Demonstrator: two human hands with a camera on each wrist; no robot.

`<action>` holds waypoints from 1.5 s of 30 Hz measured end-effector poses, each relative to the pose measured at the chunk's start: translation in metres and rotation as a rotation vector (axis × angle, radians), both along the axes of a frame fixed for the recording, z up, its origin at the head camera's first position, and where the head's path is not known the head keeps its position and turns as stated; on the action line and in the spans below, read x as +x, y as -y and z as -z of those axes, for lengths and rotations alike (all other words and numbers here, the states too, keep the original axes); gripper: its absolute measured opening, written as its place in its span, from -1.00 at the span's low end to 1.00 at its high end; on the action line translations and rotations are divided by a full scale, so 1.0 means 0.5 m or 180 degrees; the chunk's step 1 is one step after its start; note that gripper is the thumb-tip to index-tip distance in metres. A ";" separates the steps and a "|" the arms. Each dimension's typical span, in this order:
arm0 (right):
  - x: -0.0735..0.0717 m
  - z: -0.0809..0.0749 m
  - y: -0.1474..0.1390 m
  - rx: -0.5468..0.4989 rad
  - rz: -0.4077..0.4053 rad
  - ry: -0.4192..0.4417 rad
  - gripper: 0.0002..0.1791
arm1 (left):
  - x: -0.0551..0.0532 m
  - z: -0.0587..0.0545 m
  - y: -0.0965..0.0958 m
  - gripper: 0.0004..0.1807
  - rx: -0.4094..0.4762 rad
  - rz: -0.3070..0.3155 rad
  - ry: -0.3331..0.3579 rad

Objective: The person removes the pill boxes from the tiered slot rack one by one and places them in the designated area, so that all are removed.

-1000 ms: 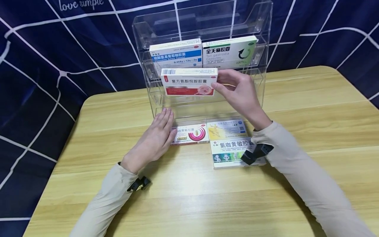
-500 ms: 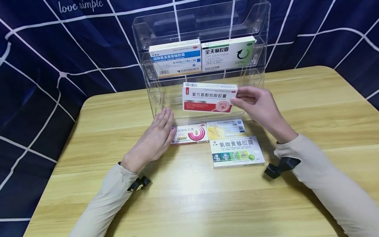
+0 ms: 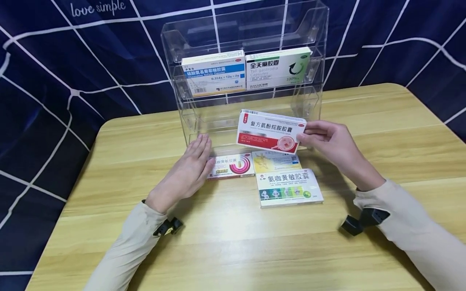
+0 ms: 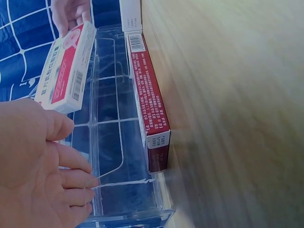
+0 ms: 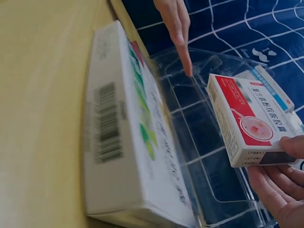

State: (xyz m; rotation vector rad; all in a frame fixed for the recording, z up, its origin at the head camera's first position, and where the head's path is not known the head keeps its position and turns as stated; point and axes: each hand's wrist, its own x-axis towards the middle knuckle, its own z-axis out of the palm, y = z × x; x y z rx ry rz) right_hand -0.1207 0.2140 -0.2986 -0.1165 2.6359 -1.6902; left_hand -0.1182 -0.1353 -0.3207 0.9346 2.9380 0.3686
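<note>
My right hand [image 3: 329, 143] pinches the right end of a red-and-white medicine box [image 3: 271, 131], thumb in front and fingers behind. The box hangs tilted before the lower tiers of a clear acrylic display rack [image 3: 225, 139]. My left hand [image 3: 189, 167] lies with straight fingers at the rack's lower left corner, fingertips at its front panel. Beside that hand a white medicine box with pink rings [image 3: 233, 165] lies flat. The left wrist view shows the left palm [image 4: 42, 175] with nothing in it and the red edge of the pink-ringed box [image 4: 149, 95].
On an upper tier stand a blue-and-white medicine box [image 3: 214, 74] and a green-and-white one [image 3: 278, 68]. A yellow-and-white box [image 3: 276, 161] lies at the rack's foot, with a white-and-green box [image 3: 289, 188] in front on the wooden table [image 3: 225, 242]. A dark curtain hangs behind.
My right hand has brought the red-and-white box down and to the right, away from the upper tier, and the box has tilted. The left hand stays in place.
</note>
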 end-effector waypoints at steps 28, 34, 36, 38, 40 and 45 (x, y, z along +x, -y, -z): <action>0.062 0.031 0.041 0.0321 -0.0544 0.0682 -0.42 | -0.006 -0.005 -0.002 -0.37 0.0043 0.0088 0.0017; 0.064 0.036 0.056 0.0008 -0.0718 0.0769 -0.53 | -0.007 -0.004 -0.002 -0.38 0.0061 0.0081 0.0021; 0.064 0.038 0.065 -0.0150 -0.0774 0.0866 -0.54 | -0.007 -0.003 -0.001 -0.38 0.0061 0.0082 0.0012; 0.064 0.041 0.076 -0.0279 -0.0857 0.0943 -0.54 | -0.006 -0.002 -0.001 -0.38 0.0069 0.0077 0.0016; 0.065 0.043 0.088 -0.0366 -0.0953 0.0989 -0.53 | -0.004 -0.002 0.000 -0.38 0.0078 0.0061 0.0025; 0.065 0.048 0.120 -0.0356 -0.1197 0.0994 -0.55 | -0.002 -0.001 0.003 -0.37 0.0090 0.0029 0.0043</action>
